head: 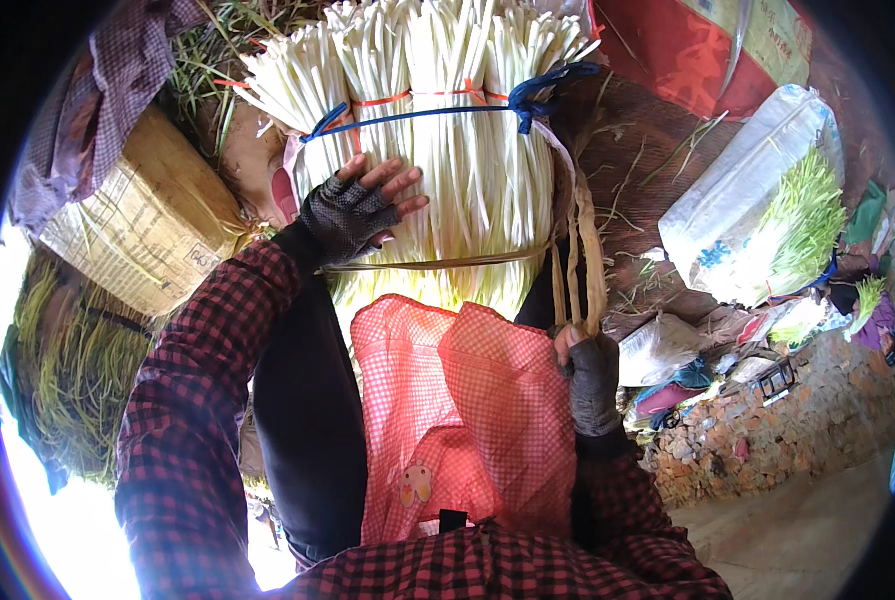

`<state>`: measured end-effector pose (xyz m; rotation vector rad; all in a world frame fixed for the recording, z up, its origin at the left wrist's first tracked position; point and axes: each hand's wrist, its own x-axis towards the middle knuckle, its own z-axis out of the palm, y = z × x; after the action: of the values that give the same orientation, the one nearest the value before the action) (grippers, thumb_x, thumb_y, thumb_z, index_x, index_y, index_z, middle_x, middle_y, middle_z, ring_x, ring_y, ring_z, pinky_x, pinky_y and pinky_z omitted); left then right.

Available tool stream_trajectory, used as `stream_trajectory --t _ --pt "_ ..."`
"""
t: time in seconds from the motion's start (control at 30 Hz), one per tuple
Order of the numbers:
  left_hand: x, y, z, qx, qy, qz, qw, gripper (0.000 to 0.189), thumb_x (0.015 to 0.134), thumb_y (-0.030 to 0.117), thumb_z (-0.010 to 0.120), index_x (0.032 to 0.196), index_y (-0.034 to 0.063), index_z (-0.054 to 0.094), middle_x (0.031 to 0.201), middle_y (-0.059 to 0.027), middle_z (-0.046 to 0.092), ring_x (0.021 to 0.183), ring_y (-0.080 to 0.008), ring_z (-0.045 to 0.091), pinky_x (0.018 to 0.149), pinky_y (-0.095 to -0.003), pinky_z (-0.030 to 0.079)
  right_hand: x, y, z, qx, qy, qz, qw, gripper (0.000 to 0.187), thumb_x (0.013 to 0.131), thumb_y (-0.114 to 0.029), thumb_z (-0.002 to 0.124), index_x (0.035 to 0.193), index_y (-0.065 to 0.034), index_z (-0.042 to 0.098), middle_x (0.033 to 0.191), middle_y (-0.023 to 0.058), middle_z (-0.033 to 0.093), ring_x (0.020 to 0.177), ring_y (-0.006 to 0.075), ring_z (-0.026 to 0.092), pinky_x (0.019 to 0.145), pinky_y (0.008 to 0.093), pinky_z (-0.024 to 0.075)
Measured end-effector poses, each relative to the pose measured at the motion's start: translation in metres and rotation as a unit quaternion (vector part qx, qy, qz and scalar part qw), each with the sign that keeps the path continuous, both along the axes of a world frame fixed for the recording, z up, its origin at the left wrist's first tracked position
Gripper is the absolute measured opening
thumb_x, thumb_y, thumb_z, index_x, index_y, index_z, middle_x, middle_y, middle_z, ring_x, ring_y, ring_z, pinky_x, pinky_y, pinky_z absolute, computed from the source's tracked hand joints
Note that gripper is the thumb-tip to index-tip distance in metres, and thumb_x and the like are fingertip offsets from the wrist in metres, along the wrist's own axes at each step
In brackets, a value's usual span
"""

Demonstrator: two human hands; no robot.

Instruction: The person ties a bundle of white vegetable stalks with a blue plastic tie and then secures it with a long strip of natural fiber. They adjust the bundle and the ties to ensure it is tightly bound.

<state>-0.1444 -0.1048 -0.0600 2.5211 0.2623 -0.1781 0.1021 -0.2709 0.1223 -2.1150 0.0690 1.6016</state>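
Note:
Several bundles of pale vegetable stalks (447, 180), tied with orange bands, lie side by side before me. A blue tie (432, 114) crosses them, knotted at the right. Lower down, a thin brownish strap (455, 262) runs across the stalks. My left hand (353, 206), in a dark fingerless glove, rests with fingers spread on the left of the stalks, just above that strap. At the lower right, my right hand (590, 367), gloved in grey, is closed around the hanging tan strap lengths (588, 255). A red checked apron (417, 360) covers my lap.
A yellowish wrapped package (154, 217) lies at the left, above a heap of long green stalks (79, 375). To the right, a white plastic sack (740, 187) holds more stalks. Beyond it are bags, a low stone wall (777, 427) and part of a person in purple (875, 322).

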Motion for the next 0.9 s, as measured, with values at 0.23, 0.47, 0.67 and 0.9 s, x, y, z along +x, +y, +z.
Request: stream_trajectory --t 0.23,0.47,0.67,0.9 --pt "-0.002 -0.001 -0.003 0.012 -0.020 -0.001 1.000 0.070 0.068 0.043 0.057 0.132 0.0216 0.041 0.140 -0.0052 0.032 0.129 -0.0243 0.031 0.107 -0.0472 0.017 -0.010 0.006 -0.001 0.000 -0.012 -0.008 1.000 0.040 0.087 -0.033 0.047 0.057 -0.0075 0.043 0.054 -0.0018 0.038 0.048 0.0077 0.033 0.047 0.0242 0.0231" --pt "-0.003 -0.003 -0.003 0.028 -0.001 -0.011 1.000 0.071 0.067 0.042 0.059 0.133 0.0223 0.040 0.140 -0.0044 0.033 0.129 -0.0233 0.031 0.107 -0.0471 0.017 -0.010 0.002 0.000 0.042 -0.028 -0.082 0.995 0.038 0.088 -0.031 0.047 0.058 -0.0071 0.043 0.053 -0.0011 0.037 0.048 0.0078 0.033 0.047 0.0249 0.0240" --pt "-0.004 0.000 -0.001 0.042 -0.041 0.019 0.998 0.076 0.060 0.039 0.067 0.130 0.0203 0.043 0.138 -0.0053 0.035 0.128 -0.0245 0.032 0.105 -0.0473 0.022 -0.016 -0.006 0.033 -0.014 -0.021 -0.089 0.996 0.036 0.086 -0.025 0.044 0.055 -0.0070 0.041 0.051 0.0001 0.038 0.047 0.0103 0.034 0.047 0.0268 0.0259" --pt "0.012 0.010 0.031 -0.013 0.065 -0.022 0.998 0.072 0.064 0.028 0.066 0.131 0.0179 0.040 0.138 -0.0058 0.035 0.128 -0.0229 0.031 0.107 -0.0482 0.016 -0.017 -0.017 0.016 0.029 -0.028 -0.089 0.995 0.034 0.086 -0.025 0.050 0.059 -0.0065 0.044 0.053 -0.0035 0.039 0.049 0.0061 0.034 0.048 0.0245 0.0277"
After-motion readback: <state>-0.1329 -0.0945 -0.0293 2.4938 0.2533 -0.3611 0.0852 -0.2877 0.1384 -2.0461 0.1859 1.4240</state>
